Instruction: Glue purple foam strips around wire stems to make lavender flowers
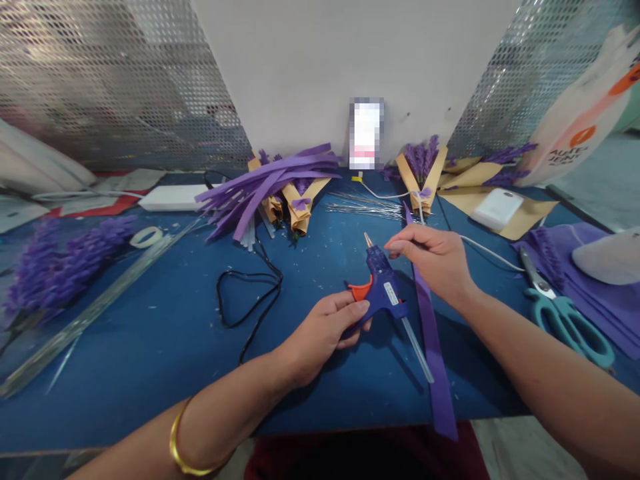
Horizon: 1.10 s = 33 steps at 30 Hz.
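Observation:
My left hand (pixel 333 323) is closed around the handle of a blue glue gun (pixel 385 283). Its orange trigger (pixel 361 290) lies by my fingers, and the metal nozzle points away from me. A clear glue stick (pixel 417 350) sticks out of its back end. My right hand (pixel 435 257) is closed in a pinch just right of the barrel; whatever its fingertips hold, if anything, is too small to make out. Under that hand runs a long purple strip (pixel 435 360), hanging over the table's front edge.
Purple strips (pixel 275 183), small kraft-wrapped lavender bouquets (pixel 300 203) and thin wires (pixel 370 205) lie at the back. A lit phone (pixel 366 133) leans on the white board. Scissors (pixel 565 320) rest at right, lavender stems (pixel 75 260) at left. A black cord (pixel 250 273) loops across the table.

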Available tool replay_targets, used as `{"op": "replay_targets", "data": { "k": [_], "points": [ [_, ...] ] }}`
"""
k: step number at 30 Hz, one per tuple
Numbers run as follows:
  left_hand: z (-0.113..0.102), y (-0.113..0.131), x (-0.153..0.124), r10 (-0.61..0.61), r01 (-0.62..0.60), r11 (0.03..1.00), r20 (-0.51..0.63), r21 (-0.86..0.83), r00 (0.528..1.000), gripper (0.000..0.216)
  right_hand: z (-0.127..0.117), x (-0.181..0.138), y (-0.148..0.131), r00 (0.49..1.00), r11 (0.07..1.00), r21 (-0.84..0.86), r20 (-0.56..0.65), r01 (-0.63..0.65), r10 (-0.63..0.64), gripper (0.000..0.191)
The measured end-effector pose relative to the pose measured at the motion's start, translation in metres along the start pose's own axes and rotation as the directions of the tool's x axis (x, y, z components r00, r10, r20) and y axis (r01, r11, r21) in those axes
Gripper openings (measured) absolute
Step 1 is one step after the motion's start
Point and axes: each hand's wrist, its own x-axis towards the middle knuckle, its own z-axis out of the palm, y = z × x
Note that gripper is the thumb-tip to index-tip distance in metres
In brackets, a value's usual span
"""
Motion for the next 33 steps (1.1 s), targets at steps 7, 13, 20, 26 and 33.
{"op": "replay_targets", "data": {
  "k": [7,13,20,26,33],
  "points": [
    [0.0007,0.0012,-0.0003,0.0,0.0,1.0,0.01,0.027,1.0,0.027,0.0003,0.0011,0.0007,0.984,0.987,-0.045,0.087,0.157,-0.153,0.006],
    [0.0015,0.0019,-0.0013,0.0,0.0,0.998,0.008,0.055,1.0,0.027,-0.0021,0.0025,0.0005,0.961,0.973,-0.125,0.223,0.194,-0.164,0.015],
    [-0.0006,-0.0015,0.0001,0.015,-0.015,1.0,0.003,0.013,1.0,0.028,-0.0037,0.0006,-0.0023,0.995,0.997,0.059,0.087,0.04,-0.045,0.015],
    [0.0016,0.0002,-0.0002,0.0,0.001,1.0,-0.019,0.024,1.0,0.028,0.0001,-0.0022,-0.0033,0.978,0.976,-0.093,0.084,0.197,-0.189,0.007],
    [0.0009,-0.0004,-0.0017,-0.01,0.009,0.992,0.005,0.127,1.0,0.027,-0.001,-0.0012,-0.003,0.947,0.923,-0.245,0.2,0.297,-0.252,0.01]
  ]
}}
